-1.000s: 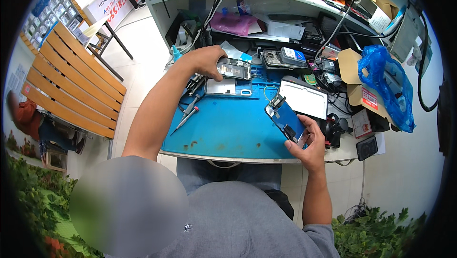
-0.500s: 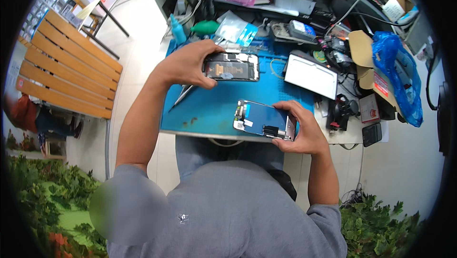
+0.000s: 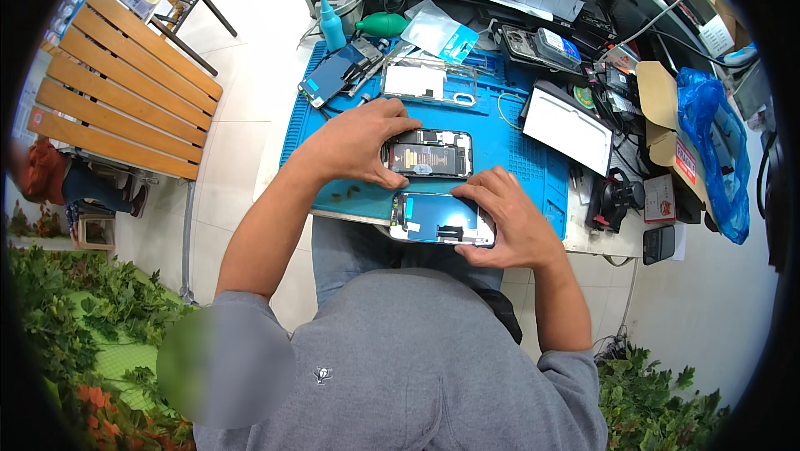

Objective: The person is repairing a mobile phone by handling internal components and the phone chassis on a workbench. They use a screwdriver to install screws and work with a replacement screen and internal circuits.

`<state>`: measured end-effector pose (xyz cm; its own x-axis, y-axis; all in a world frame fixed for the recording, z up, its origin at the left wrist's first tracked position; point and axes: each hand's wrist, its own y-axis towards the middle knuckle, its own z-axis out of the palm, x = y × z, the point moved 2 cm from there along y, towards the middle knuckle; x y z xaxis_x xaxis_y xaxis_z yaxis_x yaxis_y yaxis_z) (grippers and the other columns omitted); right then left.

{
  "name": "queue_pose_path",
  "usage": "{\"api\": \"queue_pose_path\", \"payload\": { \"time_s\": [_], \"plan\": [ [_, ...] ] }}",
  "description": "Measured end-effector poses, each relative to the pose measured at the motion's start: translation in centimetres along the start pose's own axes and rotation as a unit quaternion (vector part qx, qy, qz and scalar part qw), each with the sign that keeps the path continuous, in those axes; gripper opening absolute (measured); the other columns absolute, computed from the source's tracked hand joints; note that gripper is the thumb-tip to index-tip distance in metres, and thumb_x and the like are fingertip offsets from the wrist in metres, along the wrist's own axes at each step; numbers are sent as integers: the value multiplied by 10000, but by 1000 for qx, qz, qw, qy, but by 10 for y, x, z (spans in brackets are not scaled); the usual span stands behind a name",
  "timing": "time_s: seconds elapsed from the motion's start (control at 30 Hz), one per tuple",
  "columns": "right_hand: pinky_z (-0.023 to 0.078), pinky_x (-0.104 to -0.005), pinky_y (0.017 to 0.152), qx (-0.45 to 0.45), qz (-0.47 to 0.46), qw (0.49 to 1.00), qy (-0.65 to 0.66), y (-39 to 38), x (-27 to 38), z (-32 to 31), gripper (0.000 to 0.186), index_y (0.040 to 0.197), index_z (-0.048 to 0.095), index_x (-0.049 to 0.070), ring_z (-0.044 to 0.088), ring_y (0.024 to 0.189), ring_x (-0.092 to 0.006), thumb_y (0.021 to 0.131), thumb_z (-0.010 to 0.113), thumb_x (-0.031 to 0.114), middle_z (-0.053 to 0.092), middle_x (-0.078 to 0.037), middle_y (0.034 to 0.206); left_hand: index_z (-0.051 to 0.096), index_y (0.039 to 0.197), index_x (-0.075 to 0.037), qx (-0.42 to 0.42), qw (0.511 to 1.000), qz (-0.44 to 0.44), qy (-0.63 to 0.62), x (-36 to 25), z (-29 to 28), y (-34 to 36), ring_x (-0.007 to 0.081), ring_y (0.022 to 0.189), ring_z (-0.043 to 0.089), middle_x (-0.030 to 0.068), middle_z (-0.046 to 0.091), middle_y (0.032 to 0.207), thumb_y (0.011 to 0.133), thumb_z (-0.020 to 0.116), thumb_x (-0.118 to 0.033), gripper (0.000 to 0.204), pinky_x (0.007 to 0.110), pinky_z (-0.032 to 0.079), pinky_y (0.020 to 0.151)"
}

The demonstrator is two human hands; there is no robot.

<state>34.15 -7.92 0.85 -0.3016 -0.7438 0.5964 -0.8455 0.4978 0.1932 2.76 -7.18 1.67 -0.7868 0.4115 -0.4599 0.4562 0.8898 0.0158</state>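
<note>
My left hand (image 3: 360, 144) is closed on the left end of an opened phone body (image 3: 433, 155), thumb below and fingers above. Its dark battery and inner parts face up over the blue mat (image 3: 521, 193). Just nearer to me, my right hand (image 3: 512, 222) grips the right end of a phone screen (image 3: 429, 216), its back side up with small parts along the edges. The two pieces lie nearly parallel, their long edges close together; whether they touch or are joined by a cable I cannot tell. The screen is near the mat's front edge.
Behind my hands lie a clear phone case (image 3: 429, 83) and another phone screen (image 3: 342, 74). A blue bottle (image 3: 331, 26) and a green blower bulb (image 3: 382, 24) stand farther back. To the right are a white tray (image 3: 568, 133), a cardboard box (image 3: 667, 130) and a blue plastic bag (image 3: 708, 151).
The phone body has come nearer to me and slightly right. My right hand has brought the screen left, levelled it and set it close below the body. The view has shifted a little.
</note>
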Motion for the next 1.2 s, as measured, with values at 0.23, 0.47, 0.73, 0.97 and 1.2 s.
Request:
{"api": "queue_pose_path", "payload": {
  "time_s": [0.23, 0.47, 0.73, 0.97, 1.2],
  "plan": [
    [514, -510, 1099, -25, 20, 999, -14, -1, 3, 13, 850, 1493, 696, 27, 626, 1222, -395, 764, 967, 371, 704, -182, 1363, 757, 1473, -93, -67, 998, 5, -13, -2, -11, -8, 361, 1269, 716, 130, 729, 1402, 766, 1020, -383, 808, 457, 589, 1103],
    [529, -511, 1147, -69, -1, 996, -56, 0, 14, 18, 729, 1436, 698, 7, 662, 1331, -410, 843, 977, 326, 729, -200, 1442, 860, 1343, -182, -51, 991, 57, -106, -6, -31, -45, 317, 1163, 746, 85, 769, 1269, 764, 983, -138, 593, 432, 611, 1012],
    [561, -512, 1122, -93, -14, 990, -102, 2, 15, 21, 645, 1309, 725, 0, 669, 1307, -424, 817, 997, 314, 733, -173, 1385, 903, 1224, -231, -31, 990, 68, -116, -19, 0, -66, 243, 1095, 763, 33, 759, 1205, 760, 945, -7, 517, 396, 630, 926],
    [577, -498, 1072, -100, -29, 990, -96, 9, 15, 14, 623, 1278, 733, 2, 678, 1252, -393, 806, 1002, 307, 729, -165, 1342, 924, 1143, -178, -123, 981, 19, -151, -11, 8, -69, 220, 989, 801, 27, 813, 1100, 802, 942, -15, 379, 368, 647, 846],
    [564, -484, 1072, -117, -11, 991, -65, 37, 13, 4, 566, 1285, 742, -1, 678, 1222, -392, 854, 974, 283, 744, -177, 1303, 905, 1113, -69, -137, 960, -124, -213, -8, 11, -57, 165, 798, 727, 48, 825, 950, 972, 915, -160, 168, 311, 543, 699]
  ]
}}
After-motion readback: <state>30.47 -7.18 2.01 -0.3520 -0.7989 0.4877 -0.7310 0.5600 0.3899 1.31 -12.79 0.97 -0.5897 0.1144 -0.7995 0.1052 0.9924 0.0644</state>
